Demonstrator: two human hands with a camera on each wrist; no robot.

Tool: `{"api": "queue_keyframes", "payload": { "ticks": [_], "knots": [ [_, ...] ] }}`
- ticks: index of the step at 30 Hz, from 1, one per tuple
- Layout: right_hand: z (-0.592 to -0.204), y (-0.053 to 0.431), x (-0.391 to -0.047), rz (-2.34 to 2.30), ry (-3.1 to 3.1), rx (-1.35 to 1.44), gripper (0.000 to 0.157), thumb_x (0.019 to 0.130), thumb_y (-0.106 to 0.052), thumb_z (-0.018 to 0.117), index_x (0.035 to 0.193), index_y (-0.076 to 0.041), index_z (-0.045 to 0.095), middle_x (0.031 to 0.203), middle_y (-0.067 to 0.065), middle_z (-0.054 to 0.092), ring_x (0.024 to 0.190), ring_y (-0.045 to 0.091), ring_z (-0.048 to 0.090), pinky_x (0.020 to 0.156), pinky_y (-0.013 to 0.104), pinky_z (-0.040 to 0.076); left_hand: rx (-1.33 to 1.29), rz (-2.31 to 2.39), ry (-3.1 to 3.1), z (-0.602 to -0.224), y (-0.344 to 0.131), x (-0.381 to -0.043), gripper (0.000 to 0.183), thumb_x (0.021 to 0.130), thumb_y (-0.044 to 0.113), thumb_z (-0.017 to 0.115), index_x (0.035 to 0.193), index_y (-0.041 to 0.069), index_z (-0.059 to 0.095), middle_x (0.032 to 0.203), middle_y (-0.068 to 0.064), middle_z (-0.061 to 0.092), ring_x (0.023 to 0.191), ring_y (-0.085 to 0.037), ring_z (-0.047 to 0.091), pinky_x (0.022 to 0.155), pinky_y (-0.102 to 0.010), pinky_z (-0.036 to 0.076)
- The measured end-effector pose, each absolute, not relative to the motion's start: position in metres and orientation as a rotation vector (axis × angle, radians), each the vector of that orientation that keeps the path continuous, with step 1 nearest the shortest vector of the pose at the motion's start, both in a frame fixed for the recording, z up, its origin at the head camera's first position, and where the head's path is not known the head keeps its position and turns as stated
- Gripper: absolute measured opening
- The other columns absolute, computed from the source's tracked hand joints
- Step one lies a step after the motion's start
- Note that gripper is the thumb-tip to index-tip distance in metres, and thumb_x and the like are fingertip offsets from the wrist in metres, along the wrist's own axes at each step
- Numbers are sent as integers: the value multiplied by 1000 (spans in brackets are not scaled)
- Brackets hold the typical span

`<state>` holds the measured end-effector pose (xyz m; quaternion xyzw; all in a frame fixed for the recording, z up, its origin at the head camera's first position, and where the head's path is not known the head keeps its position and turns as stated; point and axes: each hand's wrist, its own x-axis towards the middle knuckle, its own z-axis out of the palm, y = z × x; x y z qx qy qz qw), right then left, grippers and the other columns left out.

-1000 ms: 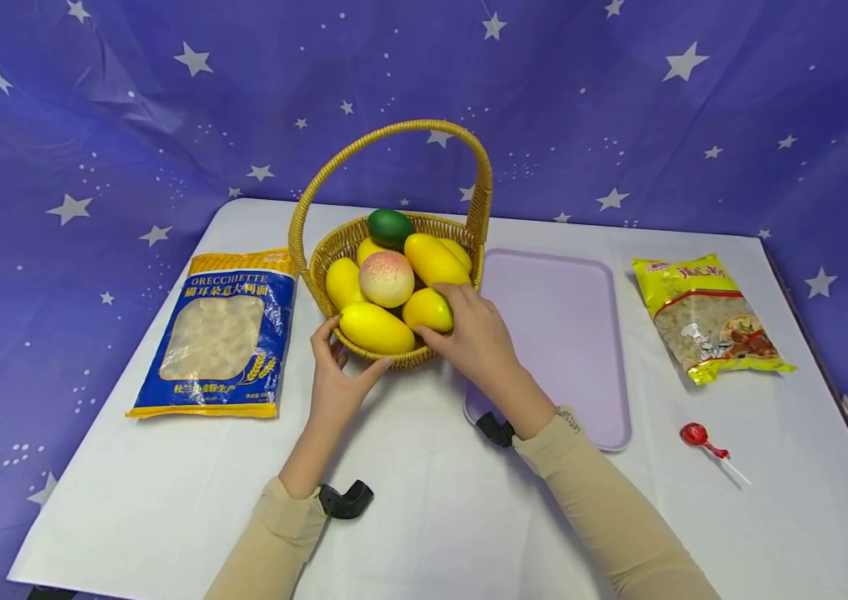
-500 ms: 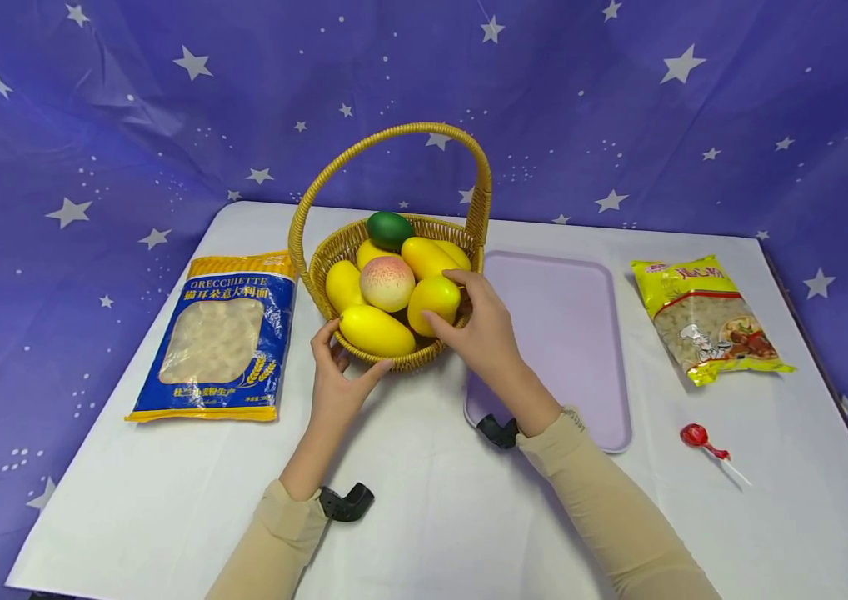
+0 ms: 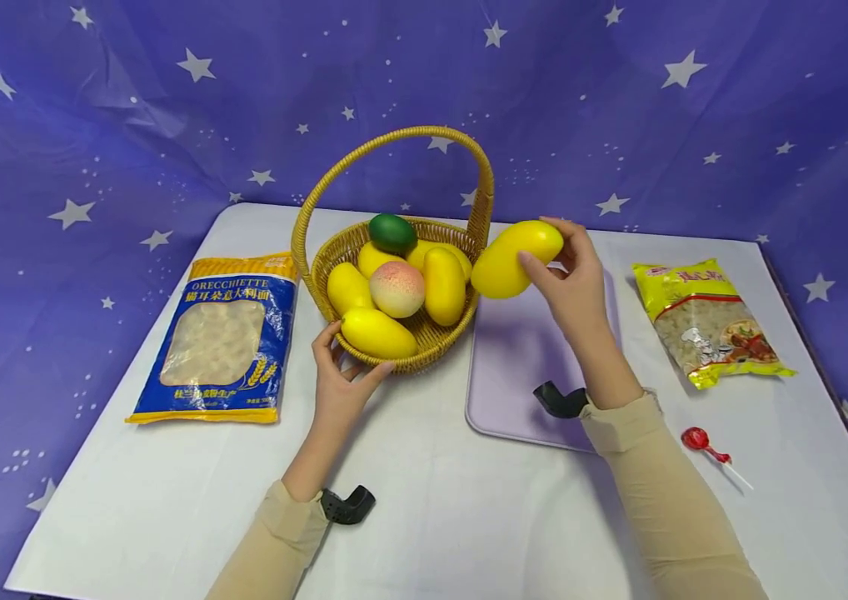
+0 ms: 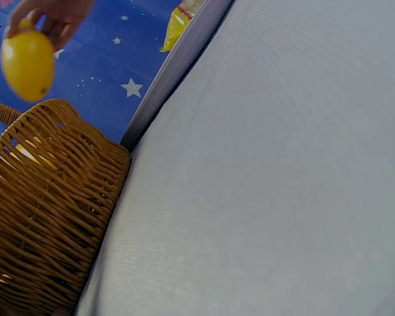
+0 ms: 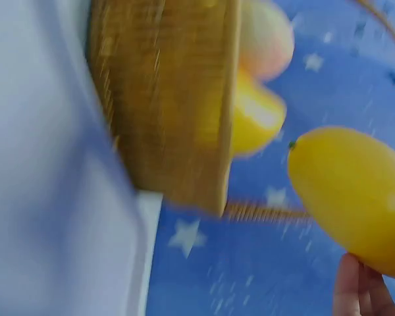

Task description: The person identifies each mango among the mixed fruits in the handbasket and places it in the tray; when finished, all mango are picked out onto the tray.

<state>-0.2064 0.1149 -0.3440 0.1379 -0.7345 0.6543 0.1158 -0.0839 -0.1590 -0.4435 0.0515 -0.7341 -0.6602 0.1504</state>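
In the head view my right hand (image 3: 577,283) holds a yellow mango (image 3: 517,258) in the air, thumb on the near side, just right of the wicker basket (image 3: 416,364) and over the lilac tray (image 3: 502,412). The right wrist view shows this mango (image 5: 355,194) large beside the blurred basket. My left hand (image 3: 341,383) grips the basket's front left rim between thumb and fingers. Inside the basket lie several more yellow mangoes (image 3: 379,333), a peach (image 3: 397,289) and a dark green oval fruit (image 3: 392,233).
A blue bag of orecchiette (image 3: 214,342) lies left of the basket. On the right are a yellow food packet (image 3: 709,321) and a red lollipop (image 3: 696,438). The tall basket handle (image 3: 394,143) arches above the fruit. A purple star-patterned cloth (image 3: 581,108) hangs behind the white table.
My right hand has taken a mango out of the basket, lifting it up and to the right. Another mango inside has shifted. My left hand has stayed at the rim.
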Motion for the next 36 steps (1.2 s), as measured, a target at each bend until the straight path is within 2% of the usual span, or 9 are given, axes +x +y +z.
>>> {"api": "queue_keyframes", "payload": {
  "ticks": [4,8,14,18,21,24,31,36],
  "knots": [
    [-354,135,-235,1862,-2321,337,47,90,-23,70,131,-7,53,120,9,56,99,20,53,81,23,47,187,-1940,-2106,-426,-159,-76,86,81,4,77,144,7,18,152,-12,17,136,-28,29,97,-48,44],
    [-373,142,-263,1916,-2561,283,52,91,-31,67,133,-6,49,121,11,54,100,19,52,78,21,51,209,-1948,-2093,-428,-161,-72,86,81,2,76,144,7,18,152,-10,17,136,-26,29,98,-42,44],
    [-398,142,-287,2108,-2744,189,52,93,-27,65,133,-4,42,124,17,54,95,17,57,75,24,54,199,-1966,-2092,-430,-159,-73,86,81,2,76,145,8,17,153,-10,15,137,-25,28,99,-42,43],
    [-410,142,-298,2244,-2713,174,43,93,-25,64,124,-4,44,115,15,57,83,16,63,73,27,56,183,-1980,-2088,-430,-156,-75,86,81,1,75,145,8,17,153,-11,15,137,-27,27,100,-45,42],
    [-415,143,-303,2347,-2671,171,37,93,-27,64,118,-6,46,104,9,59,77,15,64,71,27,55,176,-1985,-2085,-430,-155,-76,86,81,0,75,145,7,17,153,-12,14,137,-28,27,100,-45,42],
    [-420,141,-306,2442,-2643,163,35,94,-27,63,117,-6,47,94,5,62,73,13,63,69,27,54,179,-1983,-2090,-430,-154,-75,86,81,0,75,144,7,18,152,-12,15,137,-28,27,100,-46,41],
    [-426,140,-312,2427,-2761,112,55,93,-34,64,132,-2,43,94,3,59,73,12,56,70,24,52,188,-1986,-2098,-428,-154,-75,86,81,1,76,144,8,18,152,-12,14,137,-28,27,100,-45,41],
    [-429,141,-316,2376,-2813,60,63,92,-37,65,138,-2,41,91,2,58,72,12,54,69,24,51,201,-1991,-2093,-428,-154,-76,87,81,0,76,145,8,18,153,-12,14,138,-28,26,100,-46,41]
  ]
}}
